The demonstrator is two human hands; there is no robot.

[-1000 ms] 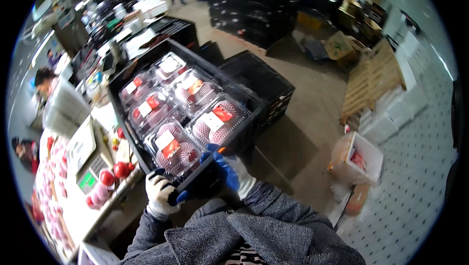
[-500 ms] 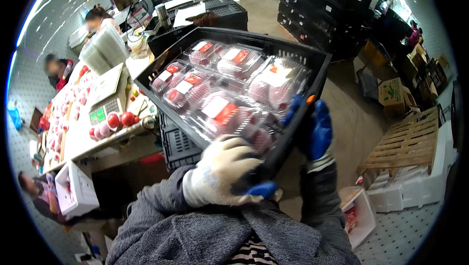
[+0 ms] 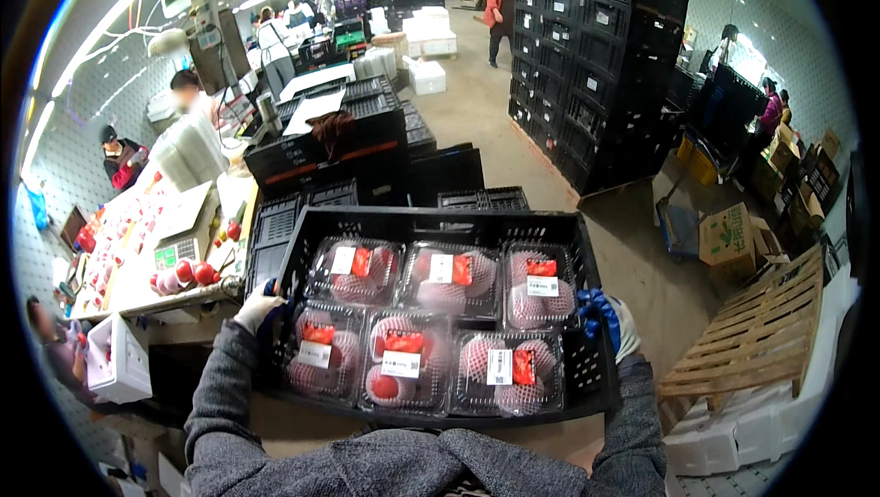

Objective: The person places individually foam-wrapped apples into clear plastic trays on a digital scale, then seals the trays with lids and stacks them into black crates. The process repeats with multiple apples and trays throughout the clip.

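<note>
Fingers point(image 3: 598, 306) of both hands half hidden behind crate point(image 3: 440, 222) walls

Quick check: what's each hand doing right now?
Left hand: gloved, grip closed on the black crate's left side.
Right hand: gloved, grip closed on the crate's right side.

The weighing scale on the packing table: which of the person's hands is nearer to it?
Left. The left hand grips the black crate beside the scale; the right hand holds the crate's far side.

Bright overhead strip lights (upper left), sharp centre, fisheye-bent, black-vignetted edges.
</note>
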